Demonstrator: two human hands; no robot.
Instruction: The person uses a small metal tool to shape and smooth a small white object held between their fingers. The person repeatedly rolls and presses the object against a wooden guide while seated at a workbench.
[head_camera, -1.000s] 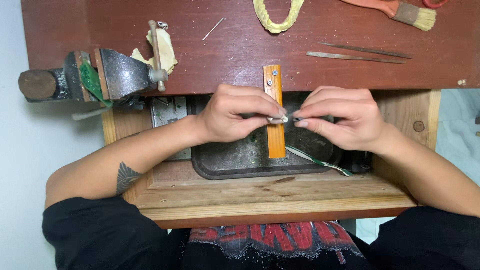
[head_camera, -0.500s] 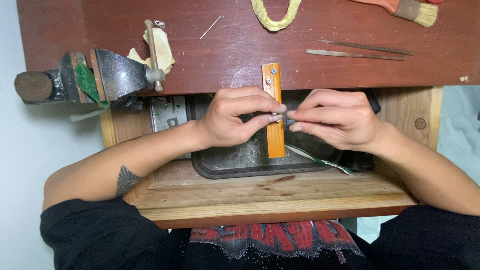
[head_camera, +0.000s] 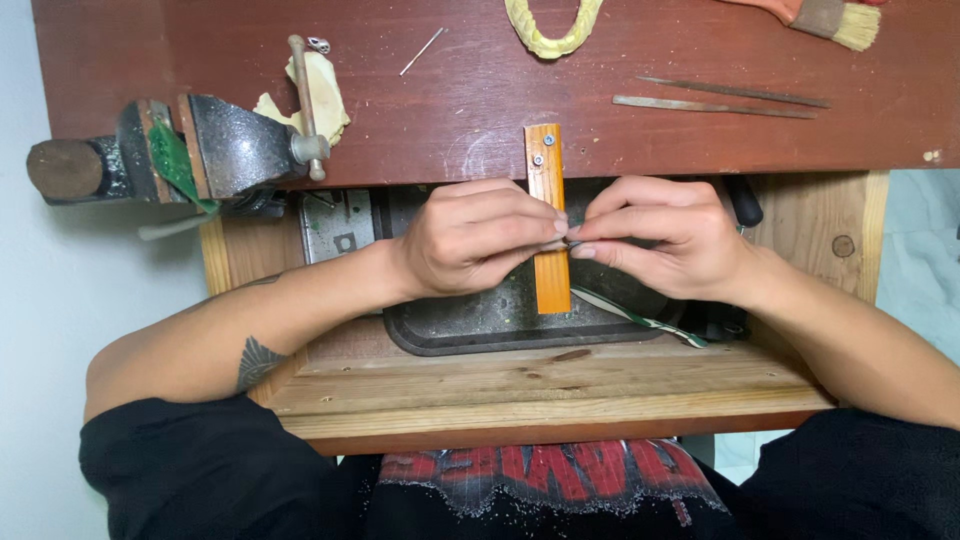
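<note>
Left hand (head_camera: 470, 240) and right hand (head_camera: 665, 240) met over the orange peg (head_camera: 547, 215), fingers pinched tight on a tiny metal piece (head_camera: 568, 243). Vise (head_camera: 200, 150) at 9 o'clock, files (head_camera: 720, 100) at 1 o'clock.

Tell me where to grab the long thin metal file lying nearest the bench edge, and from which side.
Take the long thin metal file from above near its middle, pinching across its narrow width. It lies flat on the dark red benchtop, with a second file close behind it, so a low sideways approach looks awkward.
</note>
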